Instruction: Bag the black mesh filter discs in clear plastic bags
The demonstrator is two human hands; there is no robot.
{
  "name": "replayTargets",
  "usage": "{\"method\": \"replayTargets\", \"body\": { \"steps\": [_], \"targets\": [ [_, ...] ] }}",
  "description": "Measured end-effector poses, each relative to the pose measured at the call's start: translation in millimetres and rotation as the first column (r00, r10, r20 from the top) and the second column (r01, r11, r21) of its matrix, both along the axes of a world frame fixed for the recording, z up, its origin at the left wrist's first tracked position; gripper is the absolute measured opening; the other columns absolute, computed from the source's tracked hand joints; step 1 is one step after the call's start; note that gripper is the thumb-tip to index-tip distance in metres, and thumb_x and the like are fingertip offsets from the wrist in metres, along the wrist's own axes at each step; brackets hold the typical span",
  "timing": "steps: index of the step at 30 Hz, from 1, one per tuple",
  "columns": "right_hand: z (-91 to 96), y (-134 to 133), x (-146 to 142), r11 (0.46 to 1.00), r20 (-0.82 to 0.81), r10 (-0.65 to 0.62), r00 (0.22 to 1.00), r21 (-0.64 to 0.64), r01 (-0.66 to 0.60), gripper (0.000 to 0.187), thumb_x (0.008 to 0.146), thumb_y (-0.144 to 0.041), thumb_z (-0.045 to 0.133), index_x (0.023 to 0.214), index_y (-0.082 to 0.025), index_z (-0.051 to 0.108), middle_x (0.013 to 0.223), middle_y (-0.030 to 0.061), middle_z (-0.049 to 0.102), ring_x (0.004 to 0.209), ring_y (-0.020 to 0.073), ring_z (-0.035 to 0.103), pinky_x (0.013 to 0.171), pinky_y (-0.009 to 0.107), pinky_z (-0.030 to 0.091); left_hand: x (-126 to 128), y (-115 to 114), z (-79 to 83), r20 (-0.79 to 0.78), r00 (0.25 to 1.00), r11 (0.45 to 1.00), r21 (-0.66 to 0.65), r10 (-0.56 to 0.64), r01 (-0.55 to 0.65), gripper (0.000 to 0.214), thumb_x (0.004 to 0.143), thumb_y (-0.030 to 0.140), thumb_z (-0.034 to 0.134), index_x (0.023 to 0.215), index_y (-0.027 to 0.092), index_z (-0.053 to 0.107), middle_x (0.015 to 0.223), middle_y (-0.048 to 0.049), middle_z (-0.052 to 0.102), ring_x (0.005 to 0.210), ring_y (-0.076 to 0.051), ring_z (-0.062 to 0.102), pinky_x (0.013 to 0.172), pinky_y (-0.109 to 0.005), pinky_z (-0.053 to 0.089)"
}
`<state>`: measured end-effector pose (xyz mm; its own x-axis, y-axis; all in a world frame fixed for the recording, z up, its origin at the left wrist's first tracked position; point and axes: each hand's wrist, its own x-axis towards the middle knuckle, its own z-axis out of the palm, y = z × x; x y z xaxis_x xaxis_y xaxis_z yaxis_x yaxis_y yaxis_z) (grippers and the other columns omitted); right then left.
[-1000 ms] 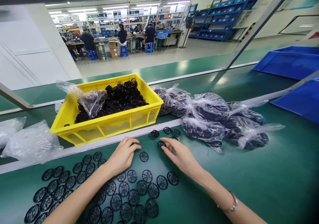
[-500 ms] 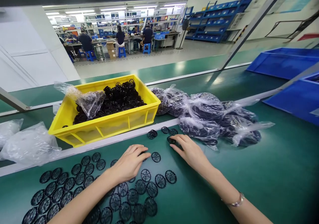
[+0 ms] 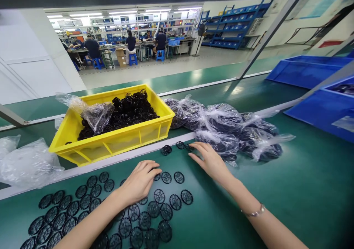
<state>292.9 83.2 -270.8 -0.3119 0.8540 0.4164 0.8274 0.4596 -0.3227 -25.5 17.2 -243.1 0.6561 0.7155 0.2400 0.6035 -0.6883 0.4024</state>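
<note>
Flat round black mesh discs [image 3: 166,177] lie in loose rows on the green mat [image 3: 276,193]. My left hand [image 3: 141,180] rests palm down at the right end of those rows, fingers curled, with a disc [image 3: 157,177] partly under its fingertips. My right hand [image 3: 210,162] has its fingers spread, and their tips reach a small cluster of discs [image 3: 180,145] by the white rail [image 3: 132,158]. Nothing shows held in it. A yellow plastic crate [image 3: 121,144] beyond the rail holds a heap of black discs [image 3: 129,110] and a crumpled clear bag [image 3: 96,116].
Clear plastic bags of black discs [image 3: 221,118] lie to the right of the crate. Looser bags [image 3: 29,166] lie at the left. Blue bins [image 3: 318,112] stand at the right. Beyond the belt, seated co-workers [image 3: 92,48] work at benches.
The whole scene has slid slightly left and down as my head turned. My right hand's fingers have spread and lifted from the disc they covered, and my left hand has drawn back a little leftward.
</note>
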Motion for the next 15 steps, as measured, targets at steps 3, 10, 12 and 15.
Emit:
{"method": "replayTargets", "body": {
  "steps": [3,10,12,15],
  "targets": [
    [-4.9,18,6,1.0,0.058,0.017,0.998,-0.025,-0.016,0.028,0.099,-0.038,0.043,0.111,-0.021,0.062,0.109,0.0131,0.068,0.102,0.0306,0.065,0.091,0.049,0.053,-3,1,-0.7,-0.005,1.0,1.0,-0.006,0.02,-0.02,0.035,0.098,0.011,0.041,0.128,0.02,0.058,0.132,-0.012,0.06,0.128,-0.025,0.049,0.106,-0.048,0.047],
    [-5.3,-20,2,0.914,-0.139,-0.003,0.99,-0.403,-0.053,0.03,0.098,-0.046,0.048,0.116,-0.023,0.057,0.079,0.0011,0.06,0.063,0.018,0.06,0.058,0.03,0.052,-8,1,-3.1,0.003,0.999,0.999,-0.013,0.039,-0.039,0.03,0.1,0.013,0.041,0.123,0.019,0.059,0.132,-0.0113,0.059,0.13,-0.025,0.048,0.107,-0.046,0.047],
    [-4.3,-29,4,0.893,-0.147,0.003,0.989,-0.445,-0.069,0.032,0.095,-0.047,0.052,0.116,-0.025,0.06,0.085,0.0015,0.058,0.065,0.017,0.059,0.06,0.031,0.052,-8,2,-2.9,0.019,0.999,0.999,-0.009,0.035,-0.035,0.03,0.1,0.013,0.042,0.123,0.019,0.059,0.131,-0.0113,0.06,0.129,-0.025,0.048,0.106,-0.047,0.047],
    [-2.2,-31,11,0.892,-0.129,0.007,0.992,-0.447,-0.065,0.035,0.094,-0.049,0.053,0.121,-0.027,0.061,0.092,0.0031,0.058,0.066,0.0166,0.057,0.063,0.032,0.053,-7,4,-1.1,0.043,0.998,0.999,-0.001,0.036,-0.036,0.03,0.099,0.013,0.042,0.122,0.02,0.06,0.13,-0.0115,0.06,0.128,-0.025,0.049,0.106,-0.049,0.048]
  ]
}}
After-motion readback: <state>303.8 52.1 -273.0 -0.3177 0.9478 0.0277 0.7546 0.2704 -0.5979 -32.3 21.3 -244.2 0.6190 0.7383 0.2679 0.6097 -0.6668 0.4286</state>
